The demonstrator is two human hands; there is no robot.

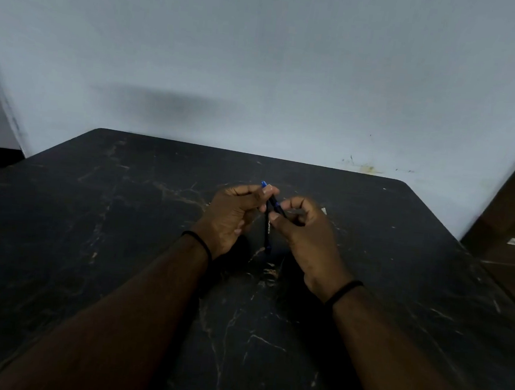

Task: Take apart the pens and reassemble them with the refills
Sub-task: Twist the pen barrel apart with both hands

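Two bare arms reach up from the bottom of the frame over a dark surface [88, 241] with thin pale cracks like marble. Each wrist has a thin black band. The hands meet in the middle of the frame, above the surface. The left hand [232, 217] has its fingers curled and pinches the top part of a pen [267, 227]. The pen is dark with blue ends, and its blue tip pokes out above the left fingers. The right hand [303, 230] is curled too and pinches the pen from the other side. A small pale bit [324, 210] lies just past the right hand. Behind the surface stands a plain pale wall [263, 54] with small marks at the right.
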